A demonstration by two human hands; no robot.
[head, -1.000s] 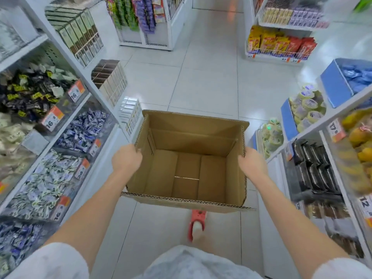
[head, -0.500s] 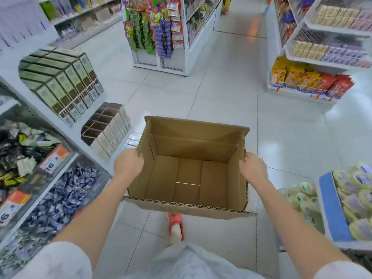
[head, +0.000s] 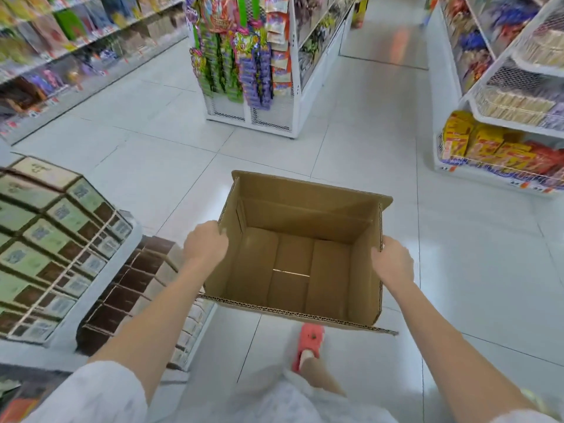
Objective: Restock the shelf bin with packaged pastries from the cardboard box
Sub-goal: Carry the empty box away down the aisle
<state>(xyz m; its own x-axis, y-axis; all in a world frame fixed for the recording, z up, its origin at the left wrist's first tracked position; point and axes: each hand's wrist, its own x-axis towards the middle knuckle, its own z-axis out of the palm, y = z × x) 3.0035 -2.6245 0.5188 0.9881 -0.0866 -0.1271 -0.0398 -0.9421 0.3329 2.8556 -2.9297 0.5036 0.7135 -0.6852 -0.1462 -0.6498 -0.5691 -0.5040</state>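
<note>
An open brown cardboard box [head: 293,267] is carried in front of me above the floor; its inside holds nothing. My left hand [head: 206,245] grips the box's left wall at the rim, fingers curled over the edge. On the opposite wall, my right hand [head: 392,262] holds the rim the same way. No packaged pastries and no shelf bin can be picked out in this view.
Shelves with stacked green and brown boxes [head: 55,239] stand close on my left. A white end rack hung with colourful snack packs [head: 241,56] is ahead. Shelves with yellow and red packs [head: 488,151] stand at right. White tiled floor [head: 335,148] runs between them.
I have walked forward along the aisle carrying the box. The candy bins on the left and the shelves on the right have dropped out of view; the end rack is nearer.
</note>
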